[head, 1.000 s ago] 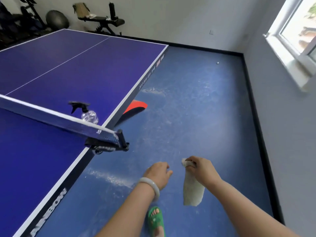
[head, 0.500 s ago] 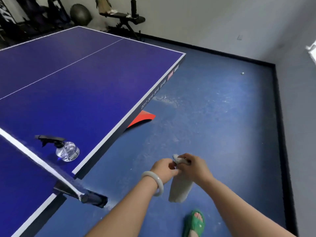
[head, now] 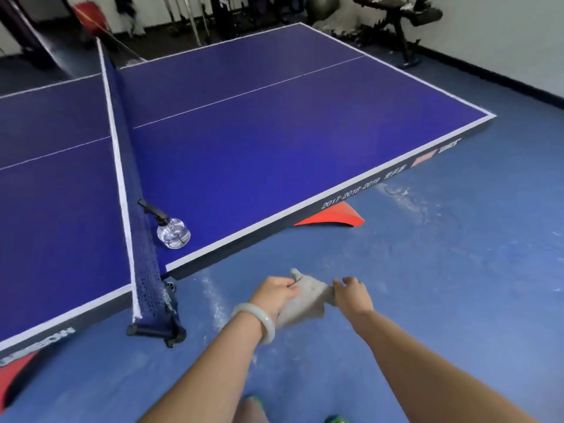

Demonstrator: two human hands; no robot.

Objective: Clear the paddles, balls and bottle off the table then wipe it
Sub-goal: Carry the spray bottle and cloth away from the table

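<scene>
A clear spray bottle (head: 171, 230) with a black trigger head stands on the blue table-tennis table (head: 274, 141), close to the net (head: 128, 190) and the near edge. In front of the table, over the floor, both hands hold a pale grey cloth (head: 306, 299). My left hand (head: 276, 296), with a pale bangle on the wrist, pinches the cloth's left side. My right hand (head: 351, 296) grips its right end. No paddles or balls are in view on the tabletop.
A red part of the table's base (head: 335, 218) shows under the near edge, and another (head: 12, 380) at the far left. Gym gear and a bench (head: 396, 16) stand along the back wall. Blue floor (head: 442, 270) spreads to the right.
The view has swung left, so the whole table and net show. The cloth, hanging from my right hand before, is now held by both hands and spread between them.
</scene>
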